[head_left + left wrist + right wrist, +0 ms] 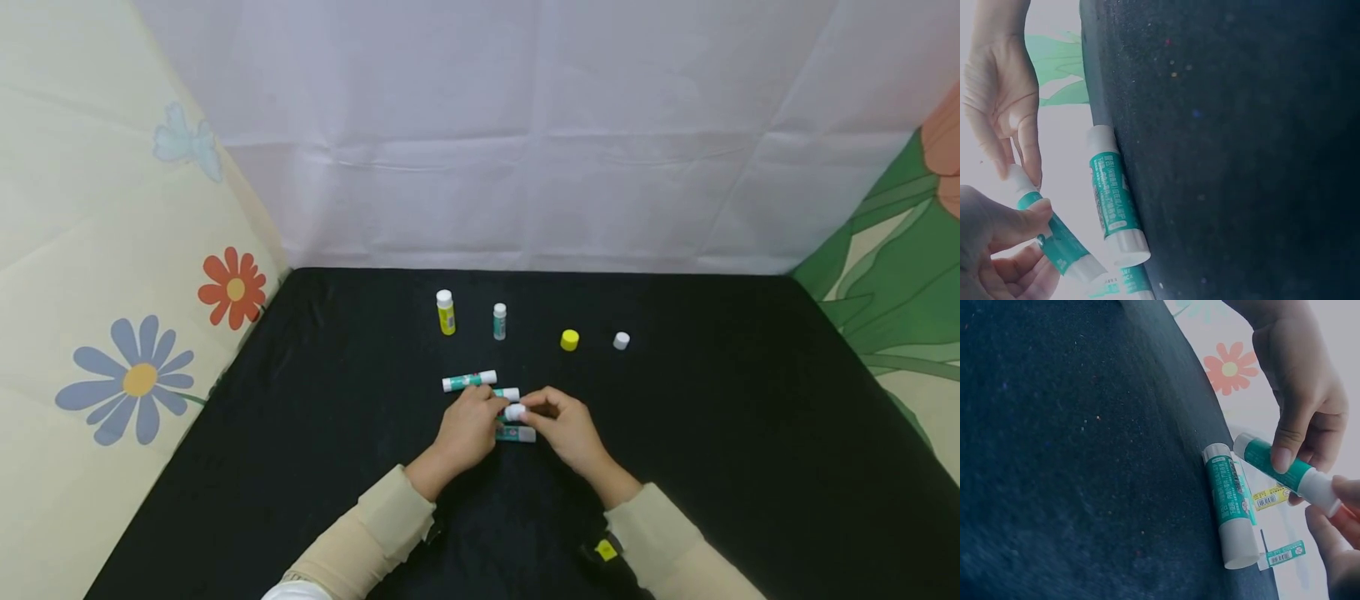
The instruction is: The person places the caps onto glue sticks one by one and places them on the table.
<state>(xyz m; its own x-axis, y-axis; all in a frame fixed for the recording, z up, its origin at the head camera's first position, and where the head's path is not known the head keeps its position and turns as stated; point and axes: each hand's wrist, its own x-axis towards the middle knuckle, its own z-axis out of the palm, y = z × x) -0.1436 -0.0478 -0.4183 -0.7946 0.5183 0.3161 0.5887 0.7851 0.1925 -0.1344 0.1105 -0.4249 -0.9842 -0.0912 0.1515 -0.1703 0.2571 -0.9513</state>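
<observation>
Gripping green glue stick (1065, 247) in L hand (467, 429), pinching its white cap (1318, 489) w/ R hand (572, 435), over blk tabletop (337, 400), nr. other sticks (469, 381). Prob. uncapping; next, hold steady, pull cap clear.

Soft light, hazy wrist views, pale glare

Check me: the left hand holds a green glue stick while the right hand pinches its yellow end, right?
No, the end is white, not yellow: the right wrist view shows it. The left hand does hold a green glue stick while the right hand pinches that end.
</observation>
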